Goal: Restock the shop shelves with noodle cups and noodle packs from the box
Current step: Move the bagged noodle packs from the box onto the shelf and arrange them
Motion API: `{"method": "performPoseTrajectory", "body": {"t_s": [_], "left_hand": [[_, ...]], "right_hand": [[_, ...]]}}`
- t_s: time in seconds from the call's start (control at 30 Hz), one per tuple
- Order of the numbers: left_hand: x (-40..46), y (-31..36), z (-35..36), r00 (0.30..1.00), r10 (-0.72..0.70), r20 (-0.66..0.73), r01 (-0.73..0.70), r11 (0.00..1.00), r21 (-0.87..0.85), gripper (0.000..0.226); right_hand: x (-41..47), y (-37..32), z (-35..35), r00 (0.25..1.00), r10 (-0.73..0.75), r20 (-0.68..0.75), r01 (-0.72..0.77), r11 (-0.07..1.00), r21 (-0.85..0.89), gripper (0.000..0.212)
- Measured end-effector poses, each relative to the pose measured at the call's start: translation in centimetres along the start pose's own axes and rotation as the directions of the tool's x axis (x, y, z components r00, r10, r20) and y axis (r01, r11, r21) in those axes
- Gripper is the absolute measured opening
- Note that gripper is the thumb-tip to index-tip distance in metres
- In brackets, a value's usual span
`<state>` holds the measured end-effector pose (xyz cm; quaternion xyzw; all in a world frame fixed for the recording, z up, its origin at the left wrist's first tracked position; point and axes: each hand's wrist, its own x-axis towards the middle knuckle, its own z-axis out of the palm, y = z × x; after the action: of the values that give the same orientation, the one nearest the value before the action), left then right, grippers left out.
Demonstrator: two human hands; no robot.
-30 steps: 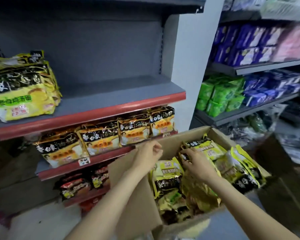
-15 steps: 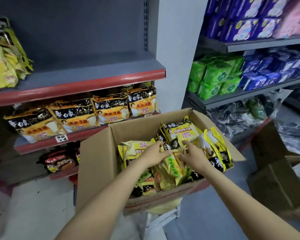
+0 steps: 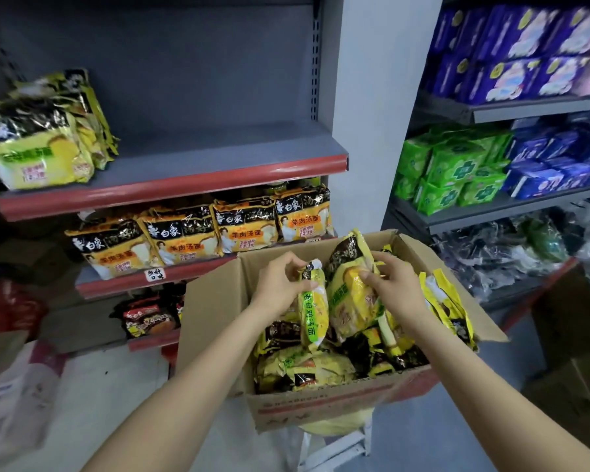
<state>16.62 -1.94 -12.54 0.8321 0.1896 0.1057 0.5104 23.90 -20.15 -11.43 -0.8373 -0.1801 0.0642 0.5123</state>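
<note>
From the head view, a grey shop shelving unit (image 3: 191, 158) with red front edges stands beyond the fingers. Its upper shelf carries a stack of yellow noodle packs (image 3: 45, 137) far to the left and above the hands. The shelf below carries a row of orange noodle packs (image 3: 198, 233), just beyond the left hand. Lower still lie dark red packs (image 3: 150, 316). To the right of the hands a second rack (image 3: 511, 206) carries green packets (image 3: 450, 172) and blue and purple packets (image 3: 525, 52).

An open cardboard box (image 3: 215, 321) sits directly under both hands, full of yellow noodle packs lying loose. It rests on a white stool (image 3: 334, 447), only partly seen.

The left hand (image 3: 280, 284) has its fingers (image 3: 292, 264) curled narrowly, pinching the top end of a yellow pack (image 3: 312, 315) that hangs upright above the box contents. The right hand (image 3: 395, 284) holds its fingers (image 3: 380, 258) bent round the upper part of a second yellow pack (image 3: 349, 294), thumb on its front; this pack stands tilted, touching the first.

Both forearms reach forward from the lower corners, bare, converging over the box with the wrists slightly bent down.
</note>
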Motion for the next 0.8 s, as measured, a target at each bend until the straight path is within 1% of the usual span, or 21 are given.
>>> {"method": "performPoseTrajectory", "body": {"t_s": [0.07,0.13,0.27,0.4,0.53,0.67,0.73,0.8], "left_hand": [[0.0,1.3,-2.5,0.995,0.064,-0.074,-0.066,0.997,-0.030,0.028],[0.1,2.6,-5.2,0.985,0.106,-0.134,-0.113,0.993,-0.045,0.029],[0.3,4.3,-10.5,0.940,0.172,-0.295,-0.189,0.982,-0.028,0.030],[1.1,5.4,-15.7,0.877,0.244,-0.415,-0.271,0.962,-0.008,0.029],[3.3,6.1,-20.9,0.832,0.329,-0.446,-0.365,0.931,0.007,0.028],[7.0,6.3,-25.6,0.790,0.418,-0.449,-0.448,0.893,0.044,0.028],[9.6,6.1,-27.6,0.786,0.428,-0.446,-0.457,0.888,0.046,0.029],[12.3,5.6,-29.2,0.800,0.422,-0.426,-0.453,0.891,0.033,0.029]], "right_hand": [[0.6,-1.3,-0.1,0.999,-0.035,-0.006,0.036,0.996,0.087,0.023],[1.4,-2.9,0.1,0.998,-0.063,0.001,0.062,0.988,0.138,0.020],[3.2,-6.6,1.7,0.986,-0.158,0.048,0.149,0.976,0.160,0.028],[5.9,-11.6,4.1,0.951,-0.306,0.042,0.295,0.941,0.167,0.029],[9.2,-17.3,7.1,0.908,-0.418,0.004,0.411,0.895,0.173,0.029],[13.2,-21.6,10.6,0.892,-0.446,-0.068,0.451,0.875,0.177,0.027],[15.1,-23.1,12.2,0.889,-0.449,-0.093,0.458,0.871,0.176,0.025],[16.8,-24.1,13.7,0.891,-0.442,-0.109,0.454,0.876,0.161,0.024]]}}
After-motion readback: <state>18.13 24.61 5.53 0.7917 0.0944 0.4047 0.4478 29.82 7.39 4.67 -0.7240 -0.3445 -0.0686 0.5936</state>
